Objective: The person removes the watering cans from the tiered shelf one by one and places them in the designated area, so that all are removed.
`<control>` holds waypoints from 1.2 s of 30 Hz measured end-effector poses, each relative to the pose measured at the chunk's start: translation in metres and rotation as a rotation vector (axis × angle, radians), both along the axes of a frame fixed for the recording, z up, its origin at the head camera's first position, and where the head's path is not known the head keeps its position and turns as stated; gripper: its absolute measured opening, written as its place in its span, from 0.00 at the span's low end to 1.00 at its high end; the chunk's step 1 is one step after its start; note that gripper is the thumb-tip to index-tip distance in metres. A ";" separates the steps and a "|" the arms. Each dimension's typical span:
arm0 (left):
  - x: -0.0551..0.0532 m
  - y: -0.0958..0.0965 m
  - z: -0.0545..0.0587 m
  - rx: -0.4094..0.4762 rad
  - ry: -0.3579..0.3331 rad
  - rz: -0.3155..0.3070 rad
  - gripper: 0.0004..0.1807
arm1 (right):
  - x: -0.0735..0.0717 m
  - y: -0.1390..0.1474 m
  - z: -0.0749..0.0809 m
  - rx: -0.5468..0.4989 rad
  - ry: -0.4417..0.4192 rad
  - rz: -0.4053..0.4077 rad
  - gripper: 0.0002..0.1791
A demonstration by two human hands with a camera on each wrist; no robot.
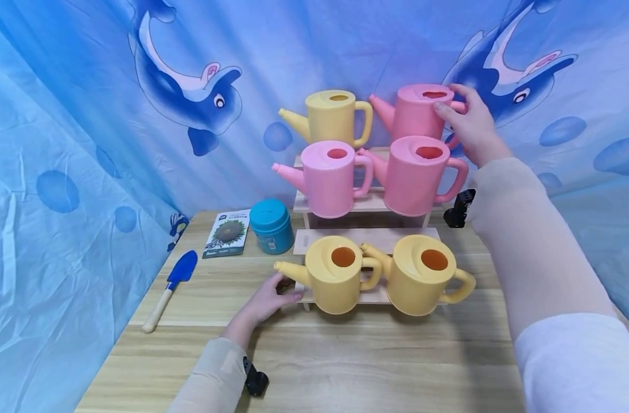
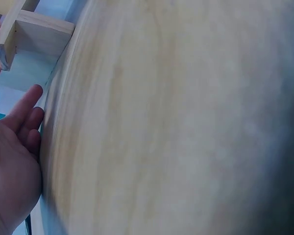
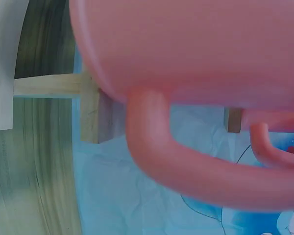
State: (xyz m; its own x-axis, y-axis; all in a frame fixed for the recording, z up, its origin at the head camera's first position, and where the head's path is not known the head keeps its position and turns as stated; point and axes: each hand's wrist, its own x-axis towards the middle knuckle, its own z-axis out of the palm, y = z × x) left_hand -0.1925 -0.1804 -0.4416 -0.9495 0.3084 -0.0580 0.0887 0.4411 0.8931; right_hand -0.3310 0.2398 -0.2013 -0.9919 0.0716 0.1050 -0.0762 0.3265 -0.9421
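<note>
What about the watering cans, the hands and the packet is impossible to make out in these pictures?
Head view: the lower body of the rear pink can, hidden by the nearer pink can.
Head view: small print on the flower packet, too small to read.
Left wrist view: part of the left hand, cut off by the left edge.
Right wrist view: much of the foreground pink body, cut off by the top and right edges.

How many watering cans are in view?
6: upper left yellow can, upper right pink can; middle left pink can, middle right pink can; lower left yellow can, lower right yellow can. Others could be hidden behind.
</note>
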 end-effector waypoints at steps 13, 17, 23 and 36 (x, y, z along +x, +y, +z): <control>-0.011 -0.005 -0.022 0.008 -0.002 0.011 0.33 | 0.014 0.037 -0.010 -0.253 0.094 -0.118 0.43; -0.012 -0.006 -0.024 0.002 0.004 0.019 0.33 | 0.021 0.053 -0.015 -0.335 0.123 -0.173 0.42; -0.006 -0.002 -0.012 0.004 -0.009 0.007 0.33 | 0.032 0.080 -0.031 -0.410 0.071 -0.249 0.44; -0.012 -0.005 -0.022 0.004 -0.016 0.015 0.33 | 0.049 0.109 -0.101 -0.443 0.081 -0.287 0.47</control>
